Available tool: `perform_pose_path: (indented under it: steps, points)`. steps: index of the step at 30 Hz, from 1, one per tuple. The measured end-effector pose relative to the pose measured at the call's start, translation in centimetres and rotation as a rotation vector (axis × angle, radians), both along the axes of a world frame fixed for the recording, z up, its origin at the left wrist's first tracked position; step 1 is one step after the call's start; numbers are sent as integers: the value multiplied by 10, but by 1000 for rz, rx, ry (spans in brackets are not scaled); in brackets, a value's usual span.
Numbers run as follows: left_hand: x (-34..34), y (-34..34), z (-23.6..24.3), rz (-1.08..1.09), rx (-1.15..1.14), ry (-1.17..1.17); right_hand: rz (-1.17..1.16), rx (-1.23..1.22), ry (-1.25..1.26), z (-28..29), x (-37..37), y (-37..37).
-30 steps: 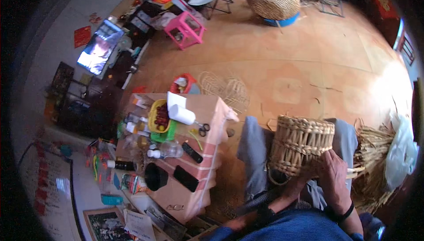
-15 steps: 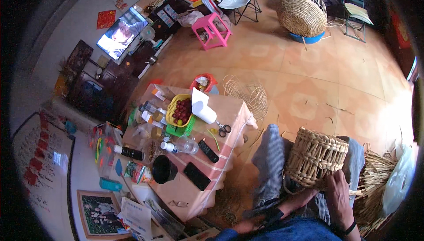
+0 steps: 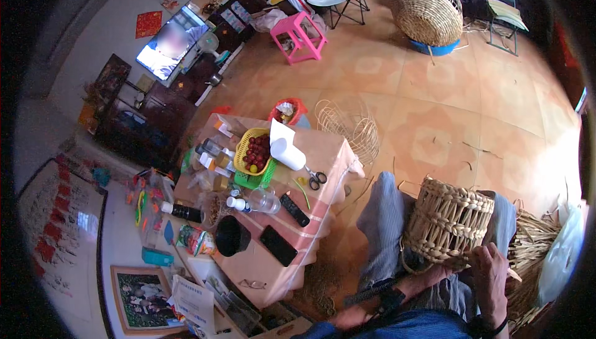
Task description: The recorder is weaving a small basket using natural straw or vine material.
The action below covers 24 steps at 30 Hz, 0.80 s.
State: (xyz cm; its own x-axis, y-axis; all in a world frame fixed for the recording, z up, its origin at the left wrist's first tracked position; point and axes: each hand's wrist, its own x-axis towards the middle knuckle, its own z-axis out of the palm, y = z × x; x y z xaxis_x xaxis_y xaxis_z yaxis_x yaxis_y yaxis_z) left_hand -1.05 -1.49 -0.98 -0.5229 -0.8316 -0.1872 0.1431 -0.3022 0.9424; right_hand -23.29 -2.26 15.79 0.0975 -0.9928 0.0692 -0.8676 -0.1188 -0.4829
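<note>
Grasping woven basket by its near edge with right grip; left grip at same edge (partly hidden, cannot tell if closed). Set between knees, presumably for steadiness. Noted just right: dried stalks, likely for easy reach. Farther left, near far right corner of surface: scissors.

I have a straw-coloured basket, braided bands around open, slanting strands, tilted between my knees; a pale strip juts beside it.
</note>
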Motion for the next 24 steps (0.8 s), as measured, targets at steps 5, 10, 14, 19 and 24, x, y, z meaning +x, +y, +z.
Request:
perform_pose_path:
  steps: [5, 10, 14, 19, 24]
  points:
    - [0, -2, -4, 0, 20, 35, 84, -133, -5, -11, 20, -13]
    - [-6, -3, -7, 16, 34, 88, 151, -143, 126, 14, 15, -11]
    - [-5, -8, -11, 33, 53, 142, 60, -106, 163, 4, -5, -6]
    - [2, -3, -14, 55, 99, 194, 13, -48, -31, -36, 1, -7]
    - [8, -1, -21, 95, 147, 250, 130, -114, 132, 11, 6, -6]
